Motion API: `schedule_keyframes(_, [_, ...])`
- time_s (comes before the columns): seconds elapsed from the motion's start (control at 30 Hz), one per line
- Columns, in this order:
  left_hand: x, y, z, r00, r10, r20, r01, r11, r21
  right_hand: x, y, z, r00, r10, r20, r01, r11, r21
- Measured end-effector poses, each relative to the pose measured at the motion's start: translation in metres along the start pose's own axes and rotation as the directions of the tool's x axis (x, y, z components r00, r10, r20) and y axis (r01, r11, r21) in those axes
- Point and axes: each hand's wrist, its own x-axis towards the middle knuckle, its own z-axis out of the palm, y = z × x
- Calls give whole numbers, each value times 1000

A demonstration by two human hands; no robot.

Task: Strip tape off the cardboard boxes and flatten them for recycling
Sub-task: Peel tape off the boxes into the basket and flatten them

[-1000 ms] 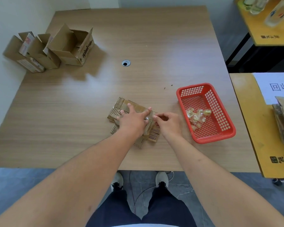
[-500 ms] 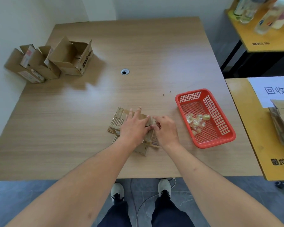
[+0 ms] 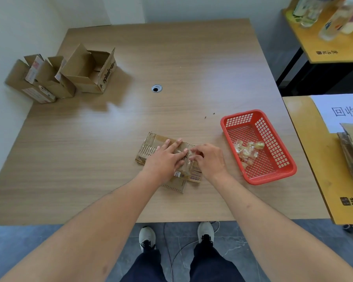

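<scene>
Here, near the bench's (image 3: 90, 159) front edge, the left hand (image 3: 164, 159) is pressing the flattened box (image 3: 151, 143) down with straight fingers while the right hand (image 3: 209, 159) is apparently pinching tape (image 3: 186, 159). Peeling low and slowly toward the basket (image 3: 273, 176) should avoid tearing.
</scene>
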Motion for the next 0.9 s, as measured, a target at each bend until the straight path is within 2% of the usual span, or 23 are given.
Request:
schedule_keyframes(0.2, [-5, 1, 7, 999, -38, -8, 38, 996, 84, -10, -3, 1, 999, -7, -41, 7, 1000, 8])
schedule_keyframes(0.43, [-4, 2, 12, 999, -53, 11, 52, 993, 106, -27, -2, 9, 972, 28, -232, 7, 989, 150])
schedule_keyframes(0.5, [-1, -3, 11, 995, -100, 17, 98, 990, 104, -33, 0, 3, 962, -16, -273, 67, 982, 177])
schedule_keyframes(0.6, [6, -10, 7, 992, -121, 29, 118, 987, 106, -38, 4, -7, 973, -134, -186, 162, 976, 144])
schedule_keyframes(0.73, [6, -6, 6, 993, -114, 0, 114, 985, 127, -32, -1, -12, 996, 32, -81, -12, 973, 232])
schedule_keyframes(0.9, [1, -7, -1, 995, -102, 0, 101, 987, 121, -22, -12, 2, 988, 155, -25, -144, 957, 252])
